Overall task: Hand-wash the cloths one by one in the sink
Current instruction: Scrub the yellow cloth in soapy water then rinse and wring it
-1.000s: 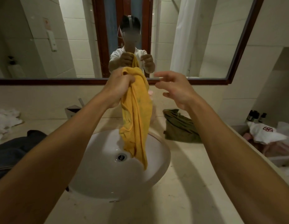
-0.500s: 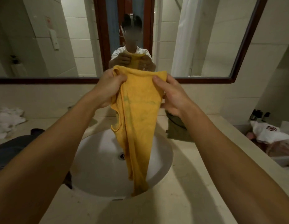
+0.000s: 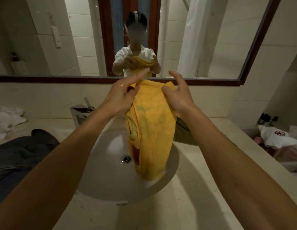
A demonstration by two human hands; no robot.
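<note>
Right now the yellow cloth (image 3: 152, 130) hangs below the fingers (image 3: 141, 75) over the sink (image 3: 102, 171), its top edge pinched by the left hand (image 3: 122, 95) and by the thumb of the right hand (image 3: 179, 98), forefinger lifted, so a loose corner could slip and splash the bench (image 3: 194, 205).

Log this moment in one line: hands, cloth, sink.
left hand: pinches yellow cloth top | right hand: same | yellow cloth: hangs into sink | green cloth: on counter
</note>
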